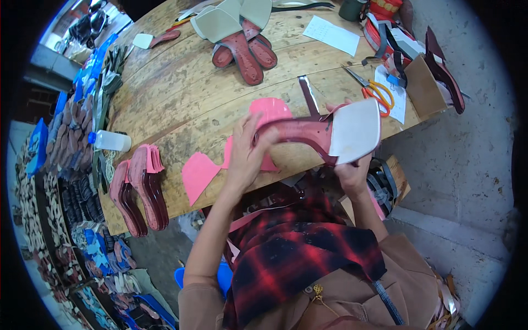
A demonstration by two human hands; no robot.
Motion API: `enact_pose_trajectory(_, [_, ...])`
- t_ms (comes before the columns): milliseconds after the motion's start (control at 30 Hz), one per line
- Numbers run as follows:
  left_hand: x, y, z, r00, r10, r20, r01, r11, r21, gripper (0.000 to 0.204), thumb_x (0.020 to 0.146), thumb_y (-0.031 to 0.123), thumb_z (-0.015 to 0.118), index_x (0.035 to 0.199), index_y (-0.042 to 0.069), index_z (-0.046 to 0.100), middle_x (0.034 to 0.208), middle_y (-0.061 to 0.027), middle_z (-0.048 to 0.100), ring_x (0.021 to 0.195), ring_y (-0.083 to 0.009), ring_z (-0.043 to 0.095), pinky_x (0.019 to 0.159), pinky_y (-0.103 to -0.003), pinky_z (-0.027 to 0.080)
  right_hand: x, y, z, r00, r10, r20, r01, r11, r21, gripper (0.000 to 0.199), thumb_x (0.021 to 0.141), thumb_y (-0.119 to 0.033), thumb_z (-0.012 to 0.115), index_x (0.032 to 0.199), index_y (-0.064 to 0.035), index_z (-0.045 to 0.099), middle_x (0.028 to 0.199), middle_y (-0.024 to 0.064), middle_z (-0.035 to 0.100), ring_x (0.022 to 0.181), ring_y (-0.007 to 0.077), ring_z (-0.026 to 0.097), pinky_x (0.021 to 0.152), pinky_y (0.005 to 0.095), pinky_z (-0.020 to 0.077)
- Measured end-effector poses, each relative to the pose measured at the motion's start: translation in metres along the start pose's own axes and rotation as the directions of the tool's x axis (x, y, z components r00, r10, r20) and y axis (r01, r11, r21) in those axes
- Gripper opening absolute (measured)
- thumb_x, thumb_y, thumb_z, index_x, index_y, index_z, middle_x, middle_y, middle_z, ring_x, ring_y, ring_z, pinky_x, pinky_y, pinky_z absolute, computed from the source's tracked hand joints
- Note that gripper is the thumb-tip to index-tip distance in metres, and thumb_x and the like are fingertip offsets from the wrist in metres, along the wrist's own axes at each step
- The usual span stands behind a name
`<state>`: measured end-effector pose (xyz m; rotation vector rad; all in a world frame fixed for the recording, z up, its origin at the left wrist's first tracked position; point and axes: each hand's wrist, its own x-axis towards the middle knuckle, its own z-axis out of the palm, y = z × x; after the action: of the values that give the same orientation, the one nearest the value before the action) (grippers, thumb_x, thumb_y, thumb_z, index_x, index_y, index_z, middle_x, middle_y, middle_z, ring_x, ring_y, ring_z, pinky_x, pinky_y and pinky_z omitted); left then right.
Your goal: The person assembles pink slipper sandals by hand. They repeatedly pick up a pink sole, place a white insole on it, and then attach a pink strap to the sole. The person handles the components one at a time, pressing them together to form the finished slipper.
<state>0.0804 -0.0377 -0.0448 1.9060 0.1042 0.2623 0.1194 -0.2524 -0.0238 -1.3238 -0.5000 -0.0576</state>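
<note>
A dark red shoe sole is held level above the table's near edge, heel to the left. Over its front end lies a white, rounded-square piece. My left hand is closed round the heel end. My right hand grips the front end from below, its fingers partly hidden behind the white piece. A glossy dark red strap stands out just beyond the sole's middle; I cannot tell whether it is attached. Beneath and beside my left hand lie pink cut pieces on the wood.
Stacked soles overhang the table's left edge near a white bottle. More soles with cream pieces lie at the far side. Scissors rest on paper at right, beside a cardboard box. Shelves of shoe parts line the left.
</note>
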Motion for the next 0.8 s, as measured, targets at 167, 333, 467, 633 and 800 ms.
enact_pose_trajectory(167, [-0.001, 0.069, 0.009, 0.906, 0.111, 0.408, -0.232, 0.937, 0.261, 0.076, 0.058, 0.024, 0.082, 0.124, -0.002, 0.054, 0.117, -0.0187, 0.056, 0.108, -0.0362, 0.056, 0.094, -0.042, 0.047, -0.02, 0.011, 0.012, 0.991, -0.016, 0.13, -0.015, 0.972, 0.234, 0.101, 0.075, -0.045, 0.077, 0.146, 0.004, 0.025, 0.139, 0.0192, 0.045, 0.125, 0.0263, 0.05, 0.105, 0.0393, 0.0403])
enact_pose_trajectory(333, [0.003, 0.074, 0.011, 0.823, 0.191, 0.535, -0.282, 0.955, 0.093, 0.075, 0.056, 0.017, 0.081, 0.124, -0.002, 0.055, 0.108, -0.019, 0.06, 0.104, -0.0354, 0.059, 0.09, -0.041, 0.047, 0.01, 0.008, -0.016, 0.824, 0.543, -0.164, -0.416, 0.775, 0.476, 0.015, 0.093, -0.018, 0.061, 0.1, -0.0044, 0.061, 0.077, 0.0021, 0.064, 0.054, 0.0043, 0.056, 0.038, 0.0178, 0.033])
enact_pose_trajectory(467, [0.004, 0.089, 0.014, 0.726, 0.096, 0.681, -0.258, 0.956, 0.14, 0.08, 0.056, 0.02, 0.085, 0.127, -0.001, 0.056, 0.116, -0.0182, 0.062, 0.109, -0.0311, 0.06, 0.096, -0.038, 0.045, 0.027, 0.002, -0.033, 0.812, 0.552, -0.189, -0.536, 0.834, 0.131, 0.021, 0.091, -0.021, 0.065, 0.074, -0.0092, 0.061, 0.059, -0.0003, 0.059, 0.043, 0.0052, 0.052, 0.039, 0.0205, 0.0342])
enact_pose_trajectory(633, [0.017, 0.082, 0.022, 0.755, 0.082, 0.65, -0.3, 0.925, 0.232, 0.08, 0.057, 0.021, 0.085, 0.128, -0.001, 0.055, 0.12, -0.0194, 0.063, 0.113, -0.0295, 0.06, 0.096, -0.037, 0.046, 0.036, -0.025, -0.043, 0.922, 0.316, -0.222, -0.31, 0.949, 0.063, 0.014, 0.086, -0.015, 0.07, 0.078, -0.0049, 0.065, 0.061, -0.0021, 0.058, 0.047, 0.0031, 0.05, 0.042, 0.0194, 0.0328])
enact_pose_trajectory(800, [0.024, 0.063, 0.034, 0.781, 0.106, 0.615, -0.242, 0.96, 0.142, 0.08, 0.058, 0.021, 0.085, 0.13, 0.001, 0.055, 0.116, -0.0179, 0.065, 0.108, -0.031, 0.062, 0.094, -0.037, 0.047, 0.046, 0.019, -0.058, 0.913, 0.4, -0.081, -0.404, 0.858, -0.318, 0.018, 0.09, -0.02, 0.066, 0.095, -0.003, 0.068, 0.073, -0.0026, 0.061, 0.061, 0.0047, 0.054, 0.055, 0.02, 0.0382])
